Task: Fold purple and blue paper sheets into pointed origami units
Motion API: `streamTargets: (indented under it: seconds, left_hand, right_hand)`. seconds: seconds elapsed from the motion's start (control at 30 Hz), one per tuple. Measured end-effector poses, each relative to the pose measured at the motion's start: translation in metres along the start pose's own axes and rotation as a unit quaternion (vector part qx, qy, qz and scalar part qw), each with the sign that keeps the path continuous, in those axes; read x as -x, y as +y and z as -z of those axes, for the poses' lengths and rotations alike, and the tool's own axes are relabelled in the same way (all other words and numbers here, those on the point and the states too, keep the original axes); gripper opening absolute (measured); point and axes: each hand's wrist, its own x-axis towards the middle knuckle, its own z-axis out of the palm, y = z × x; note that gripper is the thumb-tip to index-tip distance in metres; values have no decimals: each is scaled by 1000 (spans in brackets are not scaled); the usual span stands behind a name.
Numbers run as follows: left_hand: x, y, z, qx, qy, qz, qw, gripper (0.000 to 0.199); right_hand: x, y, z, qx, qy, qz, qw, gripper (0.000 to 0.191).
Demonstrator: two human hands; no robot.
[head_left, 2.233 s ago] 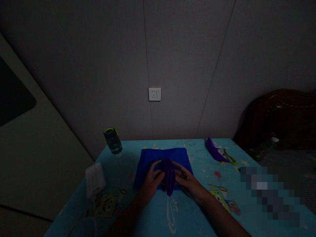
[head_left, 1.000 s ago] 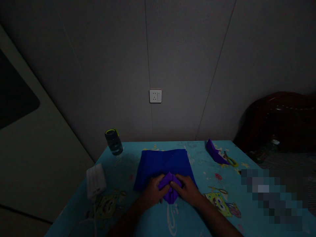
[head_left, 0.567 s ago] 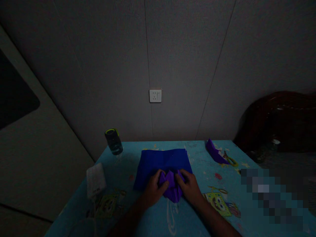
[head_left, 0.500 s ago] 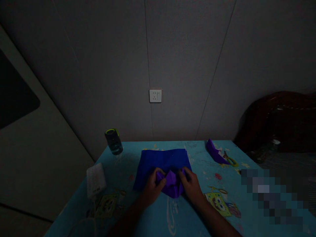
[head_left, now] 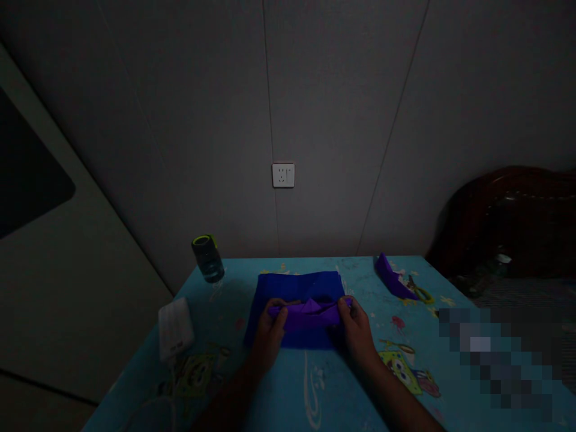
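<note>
A folded purple paper boat (head_left: 310,316) is stretched level between my two hands, with a small peak standing up at its middle. My left hand (head_left: 271,327) pinches its left end, thumb on the near side. At the other end, my right hand (head_left: 355,324) grips the tip between thumb and fingers. Beneath the boat lies a blue sheet of paper (head_left: 297,285), partly covered by my hands and the boat.
A second purple paper boat (head_left: 390,279) lies at the back right beside scissors (head_left: 420,292). A water bottle (head_left: 208,259) stands back left. Nearer sits a white power bank (head_left: 175,329) with a cable. A wall socket (head_left: 283,175) is above the patterned tabletop (head_left: 333,390).
My hands have moved apart, and the purple paper between them has gone from a bunched, pointed shape to a long, flat-sided boat. It also sits slightly higher over the blue sheet.
</note>
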Motion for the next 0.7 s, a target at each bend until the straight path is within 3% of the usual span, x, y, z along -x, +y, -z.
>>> streamTargets:
  seconds: [0.27,0.43,0.7]
  left_hand:
    - [-7,-2,1,-18,66,-12,998,41]
    - [-8,-3,0,6,52,-20,998,38]
    - [-1,0,-4,10,6,18,1000,42]
  right_hand:
    - [-3,5,-2,-59,-20,-44,997,43]
    - [1,6,-5,-54,-98,-79,991,59]
    - [0,0,-4,-38,-30,-66,997,50]
